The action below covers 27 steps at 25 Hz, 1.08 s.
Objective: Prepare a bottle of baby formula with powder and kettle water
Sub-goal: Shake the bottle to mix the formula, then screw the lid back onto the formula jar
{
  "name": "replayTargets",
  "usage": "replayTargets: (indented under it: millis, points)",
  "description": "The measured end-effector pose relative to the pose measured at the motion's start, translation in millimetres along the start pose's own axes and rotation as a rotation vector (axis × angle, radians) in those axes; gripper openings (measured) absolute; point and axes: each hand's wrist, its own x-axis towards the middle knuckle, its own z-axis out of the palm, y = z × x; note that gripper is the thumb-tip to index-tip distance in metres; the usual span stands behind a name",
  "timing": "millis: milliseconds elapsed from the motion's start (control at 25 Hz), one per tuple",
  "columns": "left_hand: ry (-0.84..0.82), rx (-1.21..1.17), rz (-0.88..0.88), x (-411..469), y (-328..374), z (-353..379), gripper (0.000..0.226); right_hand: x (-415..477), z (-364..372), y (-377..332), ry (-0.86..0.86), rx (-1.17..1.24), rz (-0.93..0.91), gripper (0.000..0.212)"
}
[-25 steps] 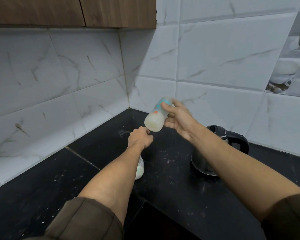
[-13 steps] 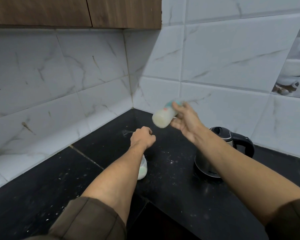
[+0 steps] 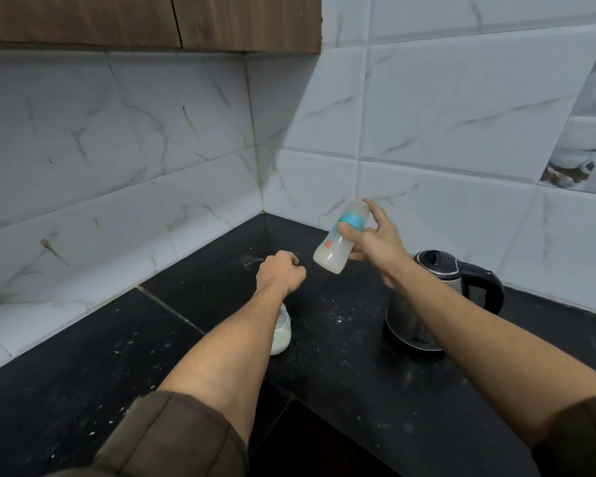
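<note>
So the bottle (image 3: 339, 239) is mid-frame, held tilted above the counter (image 3: 341, 339), with a teal ring up top and milky liquid pooled at its base. The right hand (image 3: 379, 242) has its fingers wrapped round it. The left hand (image 3: 281, 273) is balled in a fist and looks empty, I think.

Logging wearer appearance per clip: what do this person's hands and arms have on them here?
Both hands are bare: the left hand and right hand show no gloves, rings or watch. Loose olive-brown fabric sleeves, the left sleeve and right sleeve, end near the elbows, leaving the forearms uncovered. No markings are visible.
</note>
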Motion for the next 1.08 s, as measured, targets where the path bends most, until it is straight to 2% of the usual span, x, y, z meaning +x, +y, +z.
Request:
replayTargets:
  millis: [80, 200, 360, 480, 800, 1080]
  points:
    - [-0.008, -0.004, -0.006, 0.3, -3.4, 3.7, 0.039, -0.6, -2.3, 14.8, 0.044, -0.221, -0.075, 0.095]
    - [-0.027, -0.01, -0.01, -0.8, -6.0, 11.7, 0.039, -4.8, -2.3, 38.6, 0.081, -0.514, -0.082, 0.1]
    - [-0.039, -0.013, -0.02, -7.4, -12.2, 21.2, 0.039, -12.7, -2.4, 72.8, 0.03, -0.725, -0.025, 0.069]
    - [-0.041, -0.022, -0.035, -11.4, -20.3, 26.3, 0.039, -19.5, -2.7, 97.0, -0.015, -0.847, 0.049, 0.068]
    - [0.028, -0.045, -0.008, -19.1, -41.2, 30.5, 0.038, -34.3, -11.0, 133.3, -0.061, -0.913, 0.194, 0.067]
    - [0.022, -0.052, -0.003, -18.7, -50.8, 25.4, 0.036, -37.6, -15.4, 140.9, -0.103, -0.927, 0.299, 0.071]
